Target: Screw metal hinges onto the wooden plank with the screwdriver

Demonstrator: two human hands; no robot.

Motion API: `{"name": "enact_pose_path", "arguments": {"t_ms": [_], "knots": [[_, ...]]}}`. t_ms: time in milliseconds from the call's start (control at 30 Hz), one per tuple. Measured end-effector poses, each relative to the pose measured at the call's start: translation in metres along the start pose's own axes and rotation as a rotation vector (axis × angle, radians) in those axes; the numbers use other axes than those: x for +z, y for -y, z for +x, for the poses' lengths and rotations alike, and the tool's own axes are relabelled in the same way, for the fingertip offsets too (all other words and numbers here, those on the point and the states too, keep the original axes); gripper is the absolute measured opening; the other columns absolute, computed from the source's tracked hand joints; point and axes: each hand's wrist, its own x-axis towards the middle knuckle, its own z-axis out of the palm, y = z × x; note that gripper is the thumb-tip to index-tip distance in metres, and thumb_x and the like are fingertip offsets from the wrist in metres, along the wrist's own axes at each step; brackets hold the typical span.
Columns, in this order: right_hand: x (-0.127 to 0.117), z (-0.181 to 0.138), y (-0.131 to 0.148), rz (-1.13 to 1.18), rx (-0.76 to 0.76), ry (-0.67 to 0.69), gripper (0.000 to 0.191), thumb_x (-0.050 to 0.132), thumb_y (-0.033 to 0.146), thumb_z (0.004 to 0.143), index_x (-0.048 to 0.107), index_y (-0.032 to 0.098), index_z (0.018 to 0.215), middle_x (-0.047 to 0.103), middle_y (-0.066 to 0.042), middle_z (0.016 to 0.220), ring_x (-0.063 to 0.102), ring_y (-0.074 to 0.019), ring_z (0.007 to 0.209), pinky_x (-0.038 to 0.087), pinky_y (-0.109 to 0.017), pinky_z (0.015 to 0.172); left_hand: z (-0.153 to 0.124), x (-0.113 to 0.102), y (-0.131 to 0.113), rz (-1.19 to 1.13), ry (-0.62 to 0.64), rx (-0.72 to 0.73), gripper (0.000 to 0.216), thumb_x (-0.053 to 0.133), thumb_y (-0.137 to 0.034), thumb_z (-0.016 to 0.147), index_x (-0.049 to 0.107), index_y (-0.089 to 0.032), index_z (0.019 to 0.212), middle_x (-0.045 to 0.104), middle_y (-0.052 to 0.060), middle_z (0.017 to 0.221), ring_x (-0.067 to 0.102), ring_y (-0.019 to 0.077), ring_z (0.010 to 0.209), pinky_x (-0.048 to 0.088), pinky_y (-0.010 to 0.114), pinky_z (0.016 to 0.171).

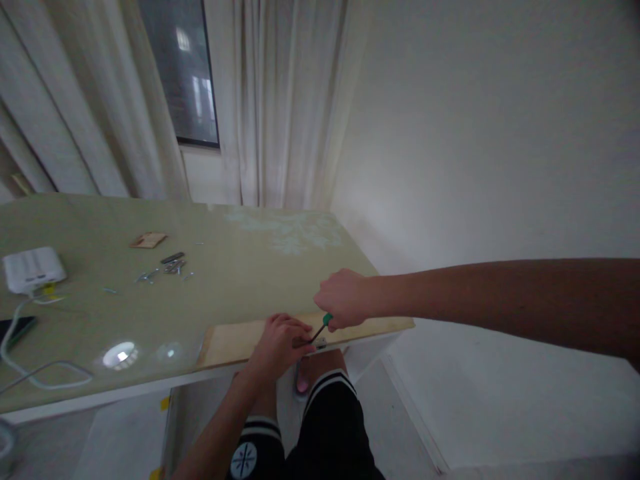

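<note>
My right hand (343, 298) is closed round the green handle of a screwdriver (327, 320), whose dark shaft slants down and left. The screwdriver's tip is near a small metal fitting (321, 343) at the front edge of a light wooden board (230, 343). That board lies along the table's near edge. On the board, beside the fitting, rests my left hand (285, 337), its fingers bent toward the screwdriver tip. I cannot make out whether the left fingers pinch anything.
Several screws and metal parts (173, 267) lie on the table (240, 280), with a small wooden piece (149, 240) behind them. At the left are a white box (34, 269), a white cable (60, 385) and a dark flat device (17, 330). A wall (480, 167) stands to the right.
</note>
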Motion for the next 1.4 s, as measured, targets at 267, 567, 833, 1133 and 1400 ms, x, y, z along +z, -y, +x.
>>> {"name": "enact_pose_path", "arguments": {"t_ms": [267, 567, 833, 1133, 1400], "knots": [[0.017, -0.012, -0.033, -0.197, -0.144, -0.226, 0.026, 0.049, 0.017, 0.103, 0.074, 0.014, 0.107, 0.079, -0.013, 0.100, 0.075, -0.0248, 0.093, 0.045, -0.032, 0.071, -0.003, -0.005, -0.001, 0.049, 0.020, 0.063, 0.013, 0.083, -0.031, 0.085, 0.082, -0.030, 0.098, 0.082, 0.001, 0.111, 0.071, 0.0252, 0.107, 0.044, 0.044, 0.104], [0.124, -0.024, 0.047, 0.754, 0.545, -0.612, 0.040, 0.055, 0.055, 0.101, 0.064, 0.021, 0.082, 0.070, -0.001, 0.072, 0.067, -0.0187, 0.070, 0.039, -0.027, 0.063, -0.022, 0.009, 0.001, 0.231, -0.071, 0.330, 0.017, 0.074, -0.020, 0.091, 0.075, -0.023, 0.108, 0.079, 0.005, 0.117, 0.068, 0.0242, 0.103, 0.052, 0.042, 0.093], [0.212, 0.014, 0.178, 1.164, 0.756, -0.664, 0.036, 0.049, 0.055, 0.099, 0.070, 0.027, 0.088, 0.069, -0.006, 0.081, 0.066, -0.0290, 0.076, 0.055, -0.037, 0.067, -0.030, 0.018, 0.001, 0.331, -0.144, 0.369, 0.016, 0.063, -0.019, 0.100, 0.074, -0.023, 0.111, 0.078, 0.006, 0.113, 0.068, 0.0234, 0.100, 0.054, 0.042, 0.091], [0.238, 0.010, 0.198, 1.318, 0.668, -0.522, 0.054, 0.046, 0.077, 0.090, 0.073, 0.030, 0.085, 0.062, -0.006, 0.068, 0.061, -0.0290, 0.061, 0.052, -0.037, 0.049, -0.033, 0.004, 0.006, 0.367, -0.078, 0.492, 0.027, 0.060, -0.017, 0.102, 0.068, -0.020, 0.127, 0.076, 0.009, 0.125, 0.069, 0.0227, 0.102, 0.056, 0.039, 0.092], [0.263, 0.010, 0.194, 1.446, 0.644, -0.576, 0.051, 0.042, 0.069, 0.095, 0.070, 0.029, 0.082, 0.053, -0.004, 0.061, 0.060, -0.0286, 0.059, 0.052, -0.037, 0.048, -0.037, -0.001, -0.002, 0.397, -0.069, 0.517, 0.028, 0.049, -0.018, 0.107, 0.065, -0.017, 0.129, 0.075, 0.010, 0.128, 0.068, 0.0233, 0.106, 0.056, 0.039, 0.091]]}}
